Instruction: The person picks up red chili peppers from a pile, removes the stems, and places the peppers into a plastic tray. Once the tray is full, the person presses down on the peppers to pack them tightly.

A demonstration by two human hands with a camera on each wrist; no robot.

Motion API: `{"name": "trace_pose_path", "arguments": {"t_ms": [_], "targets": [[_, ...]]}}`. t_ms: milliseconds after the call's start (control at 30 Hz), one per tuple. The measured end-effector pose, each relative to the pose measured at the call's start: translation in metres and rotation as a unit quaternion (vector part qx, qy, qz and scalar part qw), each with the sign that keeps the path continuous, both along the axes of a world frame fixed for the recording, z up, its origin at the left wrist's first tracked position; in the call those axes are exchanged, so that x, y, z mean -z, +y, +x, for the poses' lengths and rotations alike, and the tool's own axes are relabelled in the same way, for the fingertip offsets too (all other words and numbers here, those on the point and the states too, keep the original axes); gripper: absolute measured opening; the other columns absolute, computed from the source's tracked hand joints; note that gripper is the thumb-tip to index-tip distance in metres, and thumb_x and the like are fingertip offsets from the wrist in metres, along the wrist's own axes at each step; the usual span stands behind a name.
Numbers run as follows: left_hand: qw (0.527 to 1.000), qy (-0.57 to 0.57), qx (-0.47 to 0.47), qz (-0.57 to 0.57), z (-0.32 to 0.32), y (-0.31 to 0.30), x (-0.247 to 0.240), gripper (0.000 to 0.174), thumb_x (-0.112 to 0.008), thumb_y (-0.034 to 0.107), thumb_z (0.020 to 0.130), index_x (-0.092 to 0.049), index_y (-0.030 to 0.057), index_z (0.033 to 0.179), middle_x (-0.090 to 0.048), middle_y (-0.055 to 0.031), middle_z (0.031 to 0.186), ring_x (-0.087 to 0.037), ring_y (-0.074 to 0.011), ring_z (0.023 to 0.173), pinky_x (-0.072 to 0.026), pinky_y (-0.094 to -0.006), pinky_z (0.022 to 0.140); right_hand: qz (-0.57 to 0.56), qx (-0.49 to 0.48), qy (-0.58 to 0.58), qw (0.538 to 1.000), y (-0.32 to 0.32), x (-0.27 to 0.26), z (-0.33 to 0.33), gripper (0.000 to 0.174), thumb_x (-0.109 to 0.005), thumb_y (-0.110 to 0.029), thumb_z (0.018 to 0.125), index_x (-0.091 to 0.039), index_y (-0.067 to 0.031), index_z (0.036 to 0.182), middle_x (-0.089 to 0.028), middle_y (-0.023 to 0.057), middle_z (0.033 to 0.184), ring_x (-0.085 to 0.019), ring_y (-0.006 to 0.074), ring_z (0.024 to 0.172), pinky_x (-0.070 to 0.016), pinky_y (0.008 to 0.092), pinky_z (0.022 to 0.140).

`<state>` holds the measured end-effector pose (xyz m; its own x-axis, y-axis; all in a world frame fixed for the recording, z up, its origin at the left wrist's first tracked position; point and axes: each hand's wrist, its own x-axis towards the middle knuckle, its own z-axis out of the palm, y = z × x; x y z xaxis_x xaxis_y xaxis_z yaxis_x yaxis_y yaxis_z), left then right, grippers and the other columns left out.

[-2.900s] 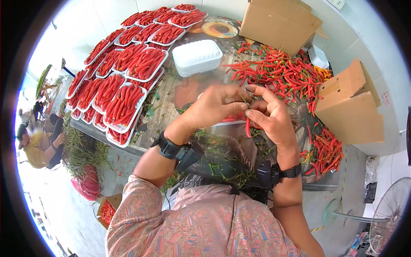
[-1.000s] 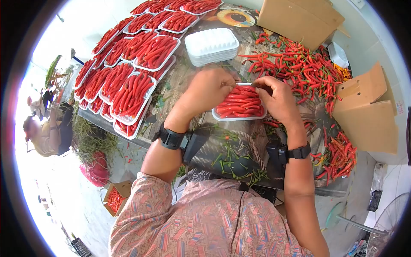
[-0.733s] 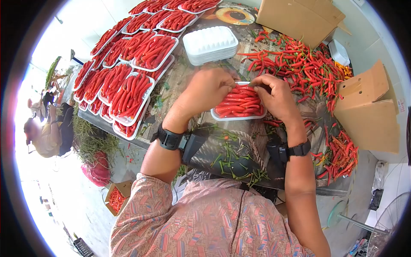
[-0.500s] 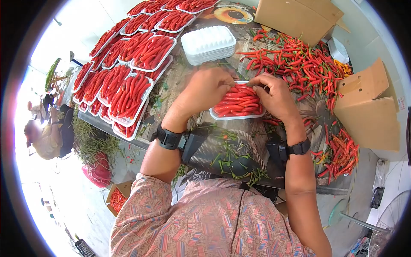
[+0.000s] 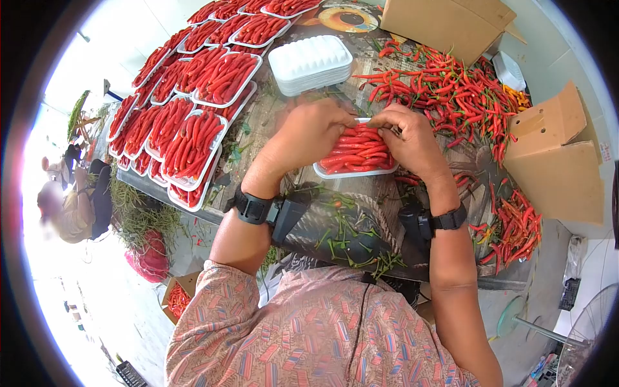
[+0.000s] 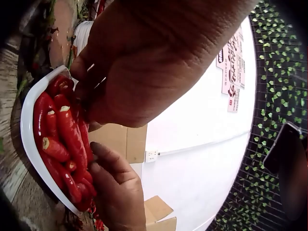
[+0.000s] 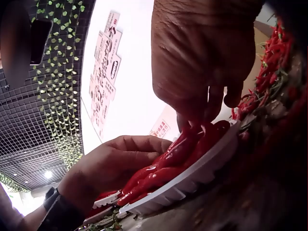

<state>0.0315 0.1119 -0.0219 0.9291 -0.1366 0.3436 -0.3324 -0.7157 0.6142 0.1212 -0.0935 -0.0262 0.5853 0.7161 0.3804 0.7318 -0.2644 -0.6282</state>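
Observation:
In the head view a white foam tray [image 5: 358,174] heaped with stemless red chili peppers [image 5: 356,153] sits on the table between my hands. My left hand [image 5: 309,132] curls its fingers at the pile's far left end, holding pepper ends. Across from it, my right hand [image 5: 416,142] pinches peppers at the far right corner. From the left wrist, cut pepper ends [image 6: 55,147] face the camera inside the tray rim [image 6: 30,132], and thumb and finger of the right hand [image 6: 118,187] meet the pile. The right wrist view shows both hands over the peppers [image 7: 163,168]; some fingertips are hidden.
Many filled trays [image 5: 209,142] stand stacked at left. A stack of white trays [image 5: 313,68] is behind my hands. Loose stemmed chilies [image 5: 445,97] spread at right, beside cardboard boxes [image 5: 548,151]. Cut green stems [image 5: 348,238] lie near me. Another person [image 5: 74,203] sits at far left.
Earlier both hands were raised together over the tray with a chili between them. They then parted to the tray's far corners and have stayed there, with small finger shifts; the view drifts slightly.

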Motion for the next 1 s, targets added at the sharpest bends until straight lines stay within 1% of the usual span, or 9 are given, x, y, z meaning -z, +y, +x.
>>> {"name": "trace_pose_path", "arguments": {"t_ms": [400, 467, 567, 633, 700, 800, 867, 967, 1000], "targets": [[1.000, 0.006, 0.009, 0.022, 0.001, 0.000, 0.002, 0.023, -0.060, -0.001, 0.079, -0.071, 0.0040, 0.098, -0.064, -0.0119, 0.088, -0.061, -0.0306, 0.086, -0.0499, -0.0377, 0.079, 0.001, -0.006, -0.028, 1.000, 0.002, 0.002, -0.004, 0.017, -0.059, 0.008, 0.082, -0.069, 0.0003, 0.093, -0.064, 0.0130, 0.086, -0.065, 0.0264, 0.079, -0.0502, 0.0334, 0.071], [1.000, -0.021, 0.013, 0.013, 0.001, -0.001, 0.003, 0.017, -0.059, 0.006, 0.081, -0.072, 0.0092, 0.091, -0.066, -0.0150, 0.095, -0.063, -0.0348, 0.088, -0.0504, -0.0419, 0.077, -0.007, 0.004, -0.040, 0.999, 0.001, 0.002, -0.006, 0.017, -0.058, 0.008, 0.082, -0.070, -0.0003, 0.093, -0.064, 0.0129, 0.086, -0.064, 0.0268, 0.079, -0.0502, 0.0337, 0.071], [0.999, -0.012, 0.013, 0.029, 0.001, -0.003, 0.000, 0.017, -0.060, 0.006, 0.081, -0.072, 0.0097, 0.093, -0.065, -0.0145, 0.099, -0.063, -0.0341, 0.090, -0.0498, -0.0419, 0.077, -0.009, 0.003, -0.064, 0.998, 0.003, 0.004, -0.006, 0.019, -0.057, 0.008, 0.082, -0.070, -0.0011, 0.093, -0.063, 0.0131, 0.086, -0.064, 0.0279, 0.079, -0.0500, 0.0347, 0.071], [0.999, -0.019, 0.021, 0.024, 0.001, -0.002, 0.000, 0.018, -0.060, 0.006, 0.082, -0.071, 0.0103, 0.095, -0.065, -0.0138, 0.102, -0.063, -0.0337, 0.092, -0.0495, -0.0418, 0.078, 0.026, -0.001, -0.072, 0.997, 0.005, 0.008, -0.006, 0.028, -0.055, 0.007, 0.073, -0.072, -0.0077, 0.090, -0.060, 0.0144, 0.081, -0.061, 0.0352, 0.078, -0.0488, 0.0442, 0.069], [0.999, -0.014, 0.026, 0.016, -0.001, -0.004, -0.004, 0.018, -0.060, -0.001, 0.081, -0.070, 0.0010, 0.096, -0.062, -0.0134, 0.085, -0.062, -0.0299, 0.083, -0.0493, -0.0368, 0.076, 0.031, -0.004, -0.072, 0.997, 0.002, 0.007, -0.003, 0.027, -0.055, 0.006, 0.073, -0.072, -0.0078, 0.089, -0.061, 0.0142, 0.083, -0.061, 0.0352, 0.080, -0.0493, 0.0435, 0.071], [0.998, -0.033, 0.048, 0.013, -0.001, -0.003, -0.008, 0.017, -0.060, -0.002, 0.082, -0.069, 0.0007, 0.096, -0.062, -0.0133, 0.085, -0.062, -0.0286, 0.083, -0.0492, -0.0362, 0.076, 0.042, 0.000, -0.066, 0.997, -0.007, 0.000, 0.002, 0.019, -0.058, 0.005, 0.082, -0.071, -0.0039, 0.093, -0.063, 0.0141, 0.085, -0.064, 0.0295, 0.079, -0.0495, 0.0366, 0.071], [0.999, -0.024, 0.032, -0.017, -0.003, -0.004, -0.007, 0.016, -0.060, -0.001, 0.082, -0.069, 0.0007, 0.095, -0.063, -0.0133, 0.086, -0.062, -0.0278, 0.083, -0.0489, -0.0358, 0.075, 0.035, 0.068, -0.093, 0.993, -0.026, -0.008, 0.013, 0.018, -0.060, 0.004, 0.081, -0.071, -0.0037, 0.093, -0.063, 0.0137, 0.086, -0.064, 0.0301, 0.080, -0.0499, 0.0369, 0.072], [0.999, -0.018, 0.007, -0.041, -0.004, -0.004, -0.009, 0.015, -0.061, -0.001, 0.083, -0.069, 0.0005, 0.095, -0.063, -0.0132, 0.086, -0.062, -0.0265, 0.083, -0.0485, -0.0348, 0.075, -0.128, 0.190, -0.101, 0.968, -0.069, -0.021, 0.025, 0.020, -0.065, 0.001, 0.076, -0.071, -0.0052, 0.094, -0.064, 0.0123, 0.088, -0.064, 0.0313, 0.082, -0.0508, 0.0377, 0.074], [0.999, -0.020, -0.001, -0.034, -0.005, -0.004, -0.010, 0.014, -0.061, 0.000, 0.083, -0.069, 0.0004, 0.095, -0.063, -0.0130, 0.087, -0.062, -0.0259, 0.082, -0.0483, -0.0342, 0.074, -0.128, 0.188, -0.102, 0.968, -0.083, -0.020, 0.028, 0.020, -0.065, 0.001, 0.076, -0.071, -0.0052, 0.094, -0.064, 0.0123, 0.088, -0.064, 0.0313, 0.082, -0.0508, 0.0377, 0.074]]}}
